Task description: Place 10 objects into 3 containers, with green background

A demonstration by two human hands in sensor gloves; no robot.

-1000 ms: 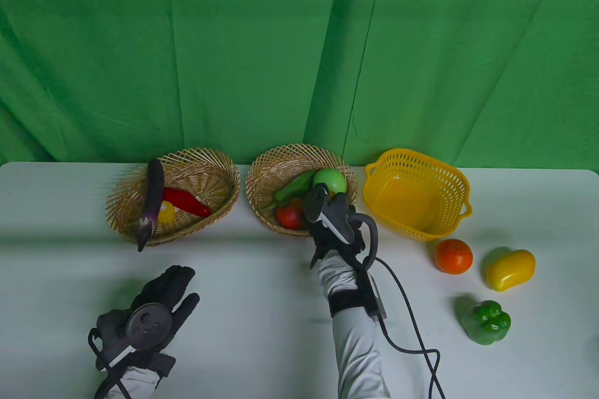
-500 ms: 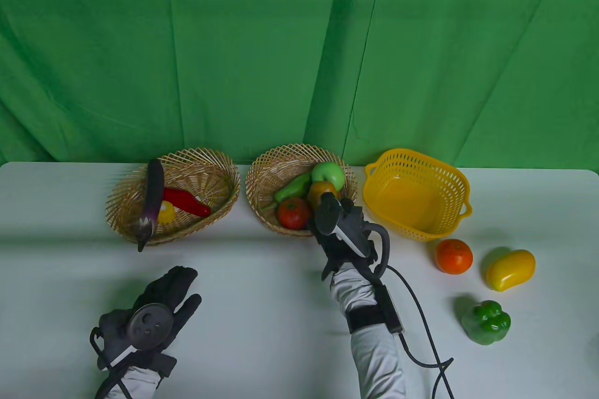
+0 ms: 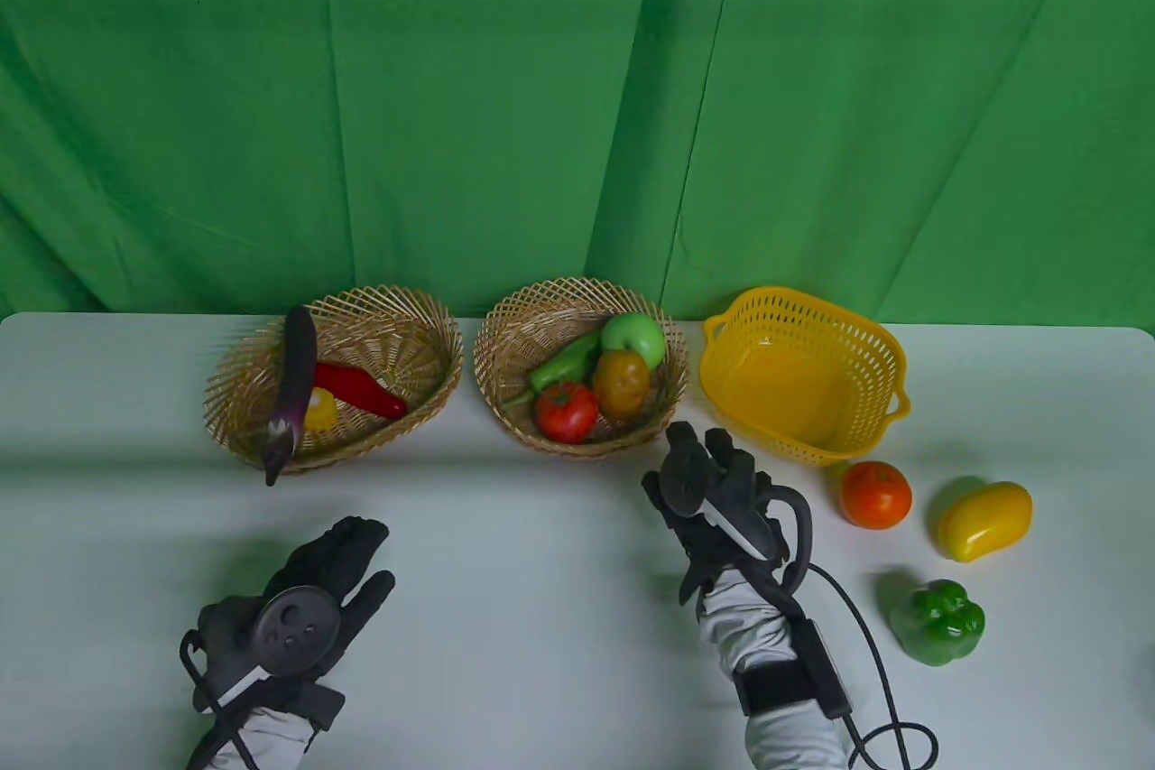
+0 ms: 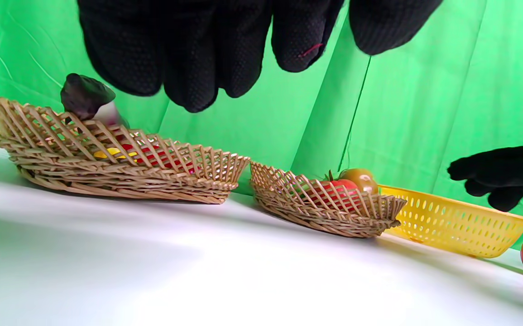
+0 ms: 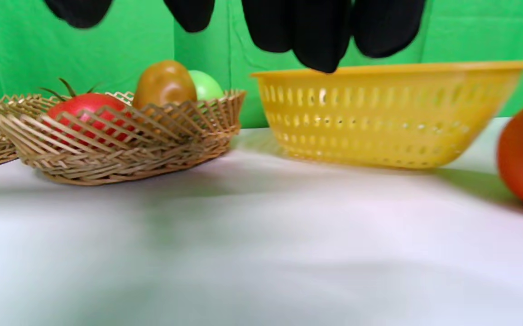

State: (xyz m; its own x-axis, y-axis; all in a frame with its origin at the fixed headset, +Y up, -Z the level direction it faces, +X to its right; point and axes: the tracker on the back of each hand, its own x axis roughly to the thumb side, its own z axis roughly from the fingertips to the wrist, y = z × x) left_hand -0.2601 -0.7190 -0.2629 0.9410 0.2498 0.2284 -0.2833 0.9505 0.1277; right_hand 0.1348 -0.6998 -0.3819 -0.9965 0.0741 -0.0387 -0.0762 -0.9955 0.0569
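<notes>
The left wicker basket holds a purple eggplant, a red chili and a small yellow item. The middle wicker basket holds a green pepper, a green apple, a brown-orange fruit and a tomato. The yellow plastic basket holds nothing. An orange, a yellow mango and a green bell pepper lie on the table at the right. My right hand is open and empty in front of the middle basket. My left hand is open and empty at the front left.
A green cloth backdrop hangs behind the white table. A black cable trails from my right wrist toward the table's near edge.
My right hand has let go of the brown-orange fruit in the middle basket and pulled back toward me and to the right. My left hand has barely moved.
</notes>
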